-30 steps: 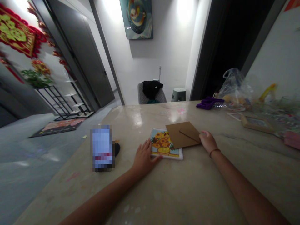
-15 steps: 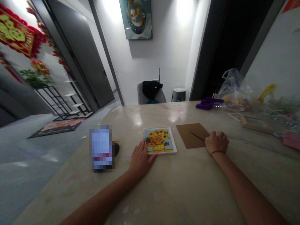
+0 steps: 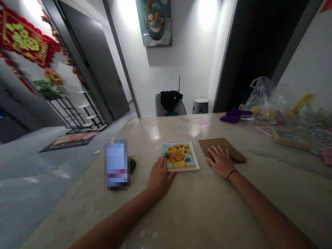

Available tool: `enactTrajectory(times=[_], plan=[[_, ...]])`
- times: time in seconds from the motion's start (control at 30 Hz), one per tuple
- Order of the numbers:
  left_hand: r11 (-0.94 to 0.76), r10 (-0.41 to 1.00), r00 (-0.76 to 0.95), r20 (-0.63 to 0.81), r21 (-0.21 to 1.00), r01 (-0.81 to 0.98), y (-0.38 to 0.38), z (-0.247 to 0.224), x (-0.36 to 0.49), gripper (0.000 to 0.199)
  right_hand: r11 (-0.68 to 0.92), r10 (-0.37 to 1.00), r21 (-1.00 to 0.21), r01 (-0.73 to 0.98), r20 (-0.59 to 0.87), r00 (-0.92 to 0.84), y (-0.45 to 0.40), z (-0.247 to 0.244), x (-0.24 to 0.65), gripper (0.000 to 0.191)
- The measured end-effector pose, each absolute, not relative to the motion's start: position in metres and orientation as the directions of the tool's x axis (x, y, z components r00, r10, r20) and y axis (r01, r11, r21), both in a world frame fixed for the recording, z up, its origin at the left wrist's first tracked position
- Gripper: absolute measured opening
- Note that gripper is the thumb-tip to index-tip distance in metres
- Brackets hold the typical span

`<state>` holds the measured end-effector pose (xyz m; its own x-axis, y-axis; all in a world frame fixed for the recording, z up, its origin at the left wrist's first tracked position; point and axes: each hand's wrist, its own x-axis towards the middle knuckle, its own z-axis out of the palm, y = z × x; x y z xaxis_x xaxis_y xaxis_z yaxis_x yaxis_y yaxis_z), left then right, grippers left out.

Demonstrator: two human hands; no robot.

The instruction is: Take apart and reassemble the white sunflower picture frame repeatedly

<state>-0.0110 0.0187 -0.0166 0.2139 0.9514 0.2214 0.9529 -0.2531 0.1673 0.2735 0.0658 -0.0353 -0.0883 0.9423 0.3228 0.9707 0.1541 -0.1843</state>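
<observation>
A small sunflower picture [image 3: 181, 155] in a white frame lies flat on the marble-look table [image 3: 197, 214]. My left hand [image 3: 158, 174] rests against its left edge, fingers stretched out, the fingertips on the frame's corner area. To the right lies a brown backing board [image 3: 216, 142] with a flap along its lower right side. Spread over the board's front part is my right hand [image 3: 221, 162], palm down and open. It covers the middle of the board, so what is under the palm is hidden.
A phone [image 3: 117, 164] with a blurred screen stands on a dark holder at the left. At the right back are a purple cloth [image 3: 235, 115], a clear plastic bag [image 3: 266, 98] and a wooden frame [image 3: 290, 139]. A chair [image 3: 158, 107] stands beyond the table.
My right hand has moved left from the board's right edge, unclenched and spread flat on the board. My left hand stays at the picture. The whole view has shifted slightly.
</observation>
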Motion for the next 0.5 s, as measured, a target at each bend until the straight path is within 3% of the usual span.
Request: enactTrajectory(times=[0.1,0.2,0.5], plan=[[-0.293,0.939,0.248,0.236,0.176,0.940,0.019,-0.017,-0.012,0.065,0.199,0.906,-0.248,0.948,0.416,-0.081,0.063,-0.030,0.259,0.045],[-0.302,0.937,0.257,0.238,0.181,0.936,0.019,-0.015,-0.012,0.062,0.252,0.908,-0.327,0.911,0.405,-0.105,0.057,-0.030,0.235,0.042],[-0.215,0.960,0.159,0.230,0.242,0.946,0.018,-0.005,-0.013,0.040,0.379,0.830,-0.247,0.892,0.516,-0.209,0.046,-0.027,0.214,0.032]])
